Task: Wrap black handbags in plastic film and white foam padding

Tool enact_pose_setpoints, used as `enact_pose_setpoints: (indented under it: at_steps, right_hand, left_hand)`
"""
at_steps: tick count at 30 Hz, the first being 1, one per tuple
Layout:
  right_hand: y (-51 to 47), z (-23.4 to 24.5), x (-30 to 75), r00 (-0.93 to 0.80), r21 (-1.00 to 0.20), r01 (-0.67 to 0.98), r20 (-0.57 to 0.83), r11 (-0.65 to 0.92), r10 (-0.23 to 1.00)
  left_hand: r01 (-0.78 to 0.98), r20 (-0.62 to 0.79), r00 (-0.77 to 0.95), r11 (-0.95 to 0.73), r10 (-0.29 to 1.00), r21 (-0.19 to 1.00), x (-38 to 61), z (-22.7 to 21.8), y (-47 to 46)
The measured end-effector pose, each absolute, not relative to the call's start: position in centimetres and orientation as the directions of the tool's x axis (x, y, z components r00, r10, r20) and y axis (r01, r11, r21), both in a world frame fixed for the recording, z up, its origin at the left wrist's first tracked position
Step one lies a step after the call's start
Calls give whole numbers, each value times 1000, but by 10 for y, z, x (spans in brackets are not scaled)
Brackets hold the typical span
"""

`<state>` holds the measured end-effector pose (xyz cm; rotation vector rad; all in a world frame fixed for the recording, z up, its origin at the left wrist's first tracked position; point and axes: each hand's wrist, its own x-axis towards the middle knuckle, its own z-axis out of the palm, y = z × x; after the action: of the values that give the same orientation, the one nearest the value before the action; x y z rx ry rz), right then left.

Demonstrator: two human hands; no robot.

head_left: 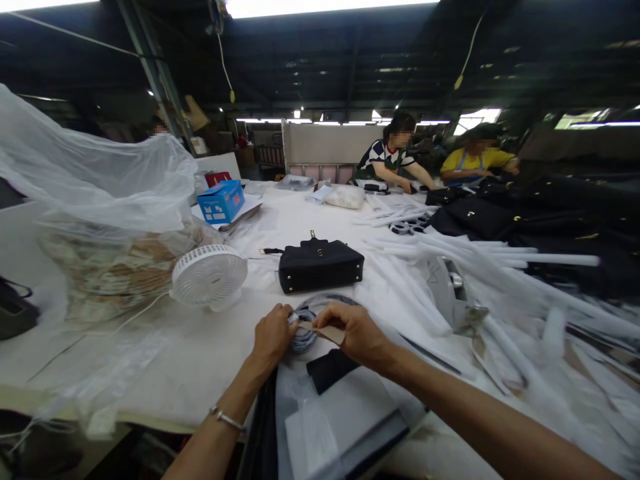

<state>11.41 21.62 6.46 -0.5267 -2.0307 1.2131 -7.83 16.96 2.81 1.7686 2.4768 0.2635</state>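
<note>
Now your two hands are close to each other, with just a little gap between them. Your right hand [356, 333] has its thumb and fingers pressed on a thin brown strip [331, 333]. The strip is between your hands, and it points toward your left hand [273, 333]. Your left hand has its fingertips bunched up by a small white bit [293, 320], but I cannot tell just what they pinch. A gray roll [303, 343] lies under the strip, right between your hands. A shiny bracelet [227, 419] is on your left wrist.

Just past your hands, a black bag [320, 267] sits on the white surface [295, 217]. To the left of your left hand is a round white fan [210, 273], and farther past it is a blue box [221, 201]. Nearer to you than your hands is a clear plastic bag [320, 427]. Lots of long white rods [545, 259] lie to the right of your right hand. Far past your hands are two people [377, 157].
</note>
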Motion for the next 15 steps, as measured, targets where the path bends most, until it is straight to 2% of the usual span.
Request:
enact_pose_setpoints:
  at_steps: [6, 15]
  right_hand:
    - [231, 20, 99, -794, -807, 109, 281, 581, 539]
    - [237, 18, 89, -801, -708, 195, 285, 679, 527]
  left_hand:
    - [928, 28, -329, 317, 944, 194, -84, 29, 167]
    - [940, 13, -292, 285, 956, 189, -82, 29, 167]
